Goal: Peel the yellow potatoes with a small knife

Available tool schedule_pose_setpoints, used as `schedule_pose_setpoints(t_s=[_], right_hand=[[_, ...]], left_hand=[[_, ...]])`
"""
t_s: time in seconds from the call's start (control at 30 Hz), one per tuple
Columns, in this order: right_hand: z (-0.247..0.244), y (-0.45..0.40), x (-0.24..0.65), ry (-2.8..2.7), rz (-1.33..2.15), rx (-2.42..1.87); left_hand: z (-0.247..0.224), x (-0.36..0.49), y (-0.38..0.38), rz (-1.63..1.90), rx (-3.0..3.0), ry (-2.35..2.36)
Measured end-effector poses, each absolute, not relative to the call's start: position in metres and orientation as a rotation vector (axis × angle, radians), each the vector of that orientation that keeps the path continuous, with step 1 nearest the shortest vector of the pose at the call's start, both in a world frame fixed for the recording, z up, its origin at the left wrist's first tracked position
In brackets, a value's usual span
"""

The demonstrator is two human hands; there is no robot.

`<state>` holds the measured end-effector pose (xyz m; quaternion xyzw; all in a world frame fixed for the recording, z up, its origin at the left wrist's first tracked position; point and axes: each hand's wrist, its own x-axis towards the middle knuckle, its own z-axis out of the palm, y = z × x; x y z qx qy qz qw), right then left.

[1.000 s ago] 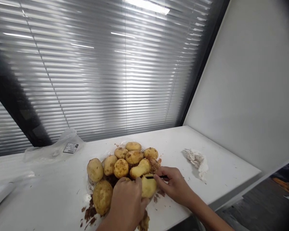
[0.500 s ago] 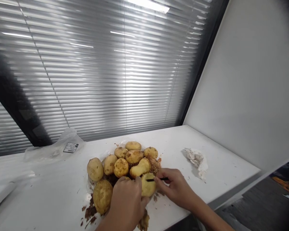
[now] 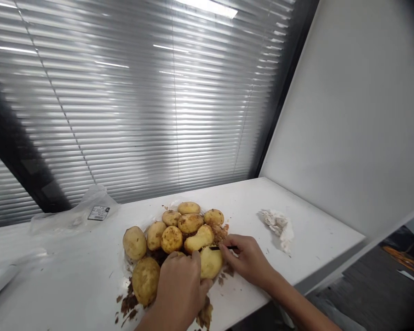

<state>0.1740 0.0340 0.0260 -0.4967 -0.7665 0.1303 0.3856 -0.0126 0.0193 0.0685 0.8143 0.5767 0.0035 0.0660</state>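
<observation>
My left hand is wrapped round a peeled, pale yellow potato, which shows past its thumb on the right. In my right hand is a thin black peeler-like tool, pinched between thumb and fingers. Its dark end lies at the potato's upper edge; its exact kind is too small to tell. Left of my left hand sits a large unpeeled potato. Just behind the held potato lies a partly peeled, curved potato.
Several potatoes sit clustered on clear plastic on the white table. Brown peel scraps lie at the front left. A crumpled tissue is at the right, a labelled plastic bag at the back left, below the window blinds.
My right hand and the tool have moved up slightly, from the potato's face to its upper edge. My left hand keeps its hold. The whole view has shifted a little.
</observation>
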Motion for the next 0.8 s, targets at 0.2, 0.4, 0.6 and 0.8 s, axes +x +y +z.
schedule_pose_setpoints(t_s=[0.2, 0.4, 0.6, 0.8], right_hand=[[0.024, 0.034, 0.175, -1.962, 0.396, -1.257], [0.022, 0.034, 0.174, -1.961, 0.448, -1.253], [0.028, 0.032, 0.172, -1.956, 0.357, -1.327], [0.036, 0.028, 0.169, -1.969, 0.241, -1.395]], left_hand=[[0.069, -0.013, 0.020, 0.032, 2.463, 1.732], [0.069, -0.012, 0.020, 0.057, 2.472, 1.720], [0.068, -0.013, 0.021, 0.060, 2.473, 1.717], [0.066, -0.013, 0.022, 0.050, 2.458, 1.730]])
